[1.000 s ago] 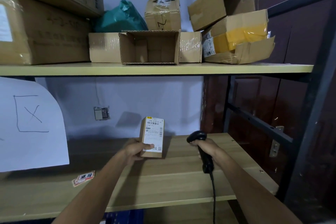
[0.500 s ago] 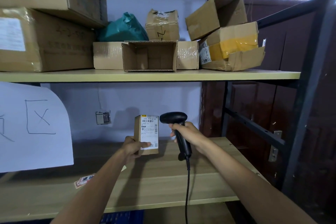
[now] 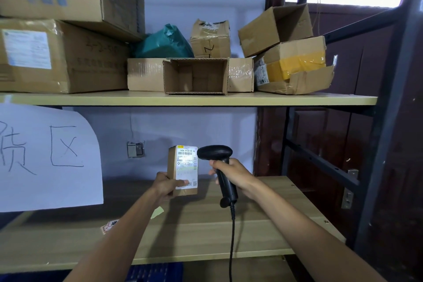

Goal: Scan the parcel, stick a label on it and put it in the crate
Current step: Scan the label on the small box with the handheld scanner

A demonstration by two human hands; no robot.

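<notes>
Hanging left of the parcel, a white paper sign [image 3: 49, 158] with handwritten characters. Clasped upright in the left hand [image 3: 168, 186], above the lower shelf [image 3: 206, 231], the small cardboard parcel [image 3: 182, 170], thumb pressed on its printed label [image 3: 186, 167]. Just right of the parcel, a black barcode scanner [image 3: 220, 171], head nearly touching it, handle wrapped by the right hand [image 3: 235, 176], cable dangling below.

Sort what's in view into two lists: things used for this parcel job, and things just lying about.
In use: small parcel in left hand; scanner in right hand.

Lying about: cardboard boxes and green bag on upper shelf; paper sign; stickers.
</notes>
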